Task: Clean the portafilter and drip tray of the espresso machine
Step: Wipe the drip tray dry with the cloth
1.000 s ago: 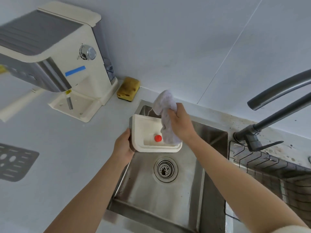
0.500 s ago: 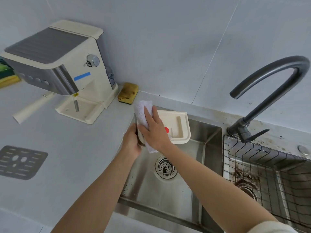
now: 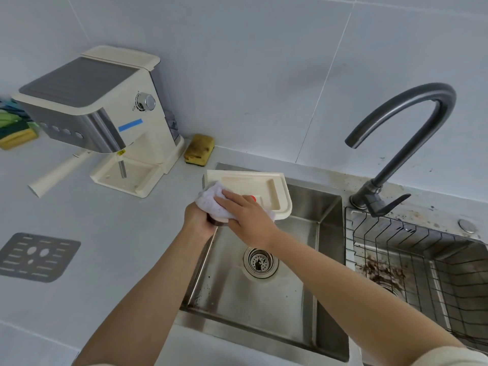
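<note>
The cream drip tray (image 3: 266, 186), with a small red float, is held over the back left corner of the sink (image 3: 264, 299). My left hand (image 3: 199, 220) grips its near left corner from below. My right hand (image 3: 247, 217) lies with straight fingers on a white cloth (image 3: 211, 200) and presses it against the tray's left end. The espresso machine (image 3: 105, 114) stands on the counter to the left. A cream portafilter handle (image 3: 58, 171) sticks out below its head. The tray's dark grate (image 3: 37, 256) lies flat on the counter at the far left.
A worn yellow sponge (image 3: 199, 149) sits against the wall between machine and sink. A dark curved faucet (image 3: 401, 133) rises behind the sinks. The right basin holds a wire rack (image 3: 422, 260) with coffee grounds. More sponges (image 3: 15, 130) lie behind the machine.
The right hand came down from holding the cloth bunched above the tray and now presses it flat on the tray's left end. The tray has turned to lie flatter in my left hand.
</note>
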Action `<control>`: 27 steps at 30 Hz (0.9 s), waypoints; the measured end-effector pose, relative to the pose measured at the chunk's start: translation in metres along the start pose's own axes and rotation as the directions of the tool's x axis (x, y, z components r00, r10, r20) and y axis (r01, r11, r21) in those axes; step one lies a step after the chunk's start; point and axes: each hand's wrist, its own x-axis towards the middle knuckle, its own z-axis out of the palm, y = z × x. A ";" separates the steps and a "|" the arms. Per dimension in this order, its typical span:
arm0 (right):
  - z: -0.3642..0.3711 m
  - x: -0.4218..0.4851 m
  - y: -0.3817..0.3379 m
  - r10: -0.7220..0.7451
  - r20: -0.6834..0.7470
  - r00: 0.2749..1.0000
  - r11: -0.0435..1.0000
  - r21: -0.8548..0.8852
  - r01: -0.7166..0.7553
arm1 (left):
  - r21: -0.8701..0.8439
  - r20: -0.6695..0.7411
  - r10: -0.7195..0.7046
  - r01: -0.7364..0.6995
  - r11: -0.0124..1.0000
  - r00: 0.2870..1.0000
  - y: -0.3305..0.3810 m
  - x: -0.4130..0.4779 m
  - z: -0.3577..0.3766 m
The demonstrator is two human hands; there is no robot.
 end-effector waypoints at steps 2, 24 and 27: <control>-0.001 -0.006 0.005 -0.039 -0.008 0.999 0.999 -0.002 0.039 | -0.029 0.089 -0.012 0.014 0.999 0.996 -0.001 -0.006 0.001; -0.021 -0.060 0.087 0.307 -0.049 0.951 0.938 0.185 -0.293 | 0.081 0.018 0.014 -0.015 0.997 1.000 0.010 0.001 -0.029; -0.027 -0.058 0.082 0.549 0.021 0.836 0.644 0.627 -0.439 | 0.072 0.010 0.025 -0.026 0.997 1.000 0.009 0.002 -0.033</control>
